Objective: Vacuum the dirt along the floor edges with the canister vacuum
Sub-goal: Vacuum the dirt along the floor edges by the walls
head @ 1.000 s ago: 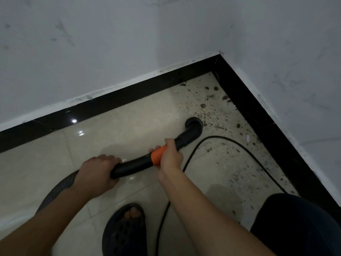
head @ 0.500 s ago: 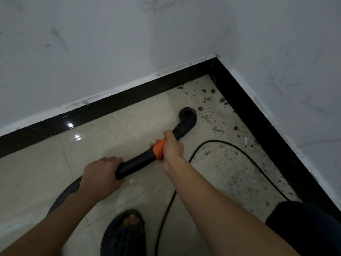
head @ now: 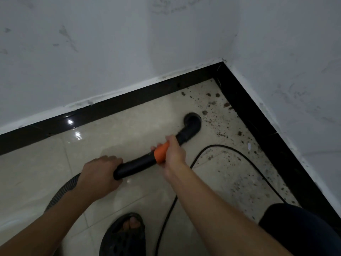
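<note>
Gripping vacuum wand beside dirt

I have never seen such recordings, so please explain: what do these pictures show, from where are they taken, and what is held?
There is no machine; the grip here is a person's two bare hands. One camera worn on the head looks down at them. The left hand holds the black vacuum pipe near its ribbed hose; the right hand holds it at the orange band. The nozzle points down at the tiled floor near a corner. Brown dirt lies scattered along the black skirting. A black cable and a sandalled foot are there too.
</note>
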The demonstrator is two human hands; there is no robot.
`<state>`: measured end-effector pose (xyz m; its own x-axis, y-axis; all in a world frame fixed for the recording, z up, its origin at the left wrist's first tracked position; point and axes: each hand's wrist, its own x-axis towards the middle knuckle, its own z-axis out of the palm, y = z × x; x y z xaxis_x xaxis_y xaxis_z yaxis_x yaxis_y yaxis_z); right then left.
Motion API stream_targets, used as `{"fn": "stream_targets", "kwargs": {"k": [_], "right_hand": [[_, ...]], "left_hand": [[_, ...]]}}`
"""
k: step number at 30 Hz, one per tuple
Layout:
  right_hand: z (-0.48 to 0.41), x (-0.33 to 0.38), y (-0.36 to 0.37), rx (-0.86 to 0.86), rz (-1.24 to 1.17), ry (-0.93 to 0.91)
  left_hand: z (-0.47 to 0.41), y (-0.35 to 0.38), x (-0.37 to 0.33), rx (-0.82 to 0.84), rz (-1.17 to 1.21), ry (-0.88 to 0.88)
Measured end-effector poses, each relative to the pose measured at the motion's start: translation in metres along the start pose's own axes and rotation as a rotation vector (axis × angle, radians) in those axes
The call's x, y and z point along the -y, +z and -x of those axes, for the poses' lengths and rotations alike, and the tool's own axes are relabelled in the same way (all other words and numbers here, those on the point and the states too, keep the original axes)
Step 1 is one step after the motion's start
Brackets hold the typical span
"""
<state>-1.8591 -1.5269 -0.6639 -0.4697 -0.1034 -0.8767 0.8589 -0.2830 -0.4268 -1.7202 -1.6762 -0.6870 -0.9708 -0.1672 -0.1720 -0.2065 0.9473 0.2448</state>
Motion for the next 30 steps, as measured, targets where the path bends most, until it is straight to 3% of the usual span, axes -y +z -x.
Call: {"fn": "stream_targets", "kwargs": {"k": [3, 7, 11, 17, 22, 30], "right_hand": [[0.016, -0.032, -0.019, -0.047, -0.056, 0.017], [0.019, -0.042, -0.002, 0.007, -0.014, 0.051], [0.003, -0.014, 0.024, 0.072, 0.078, 0.032], [-0.030, 0.044, 0.036, 0.038, 0.044, -0.088], [-0.046, 0.060, 0.039, 0.069, 0.109, -0.088], [-0.066, 0.107, 0.047, -0.025, 0.089, -0.200]], "left_hand": [[0.024, 0.004, 0.008, 0.066, -0.030, 0.070], [0.040, -0.001, 0.021, 0.059, -0.002, -0.037], [0.022, -0.007, 0.017, 0.019, 0.041, -0.145], [-0.042, -0.014, -0.011, -0.050, 0.076, -0.189], [-0.051, -0.006, -0.016, -0.083, 0.115, -0.185], [-0.087, -0.012, -0.028, -0.108, 0.175, -0.138]]}}
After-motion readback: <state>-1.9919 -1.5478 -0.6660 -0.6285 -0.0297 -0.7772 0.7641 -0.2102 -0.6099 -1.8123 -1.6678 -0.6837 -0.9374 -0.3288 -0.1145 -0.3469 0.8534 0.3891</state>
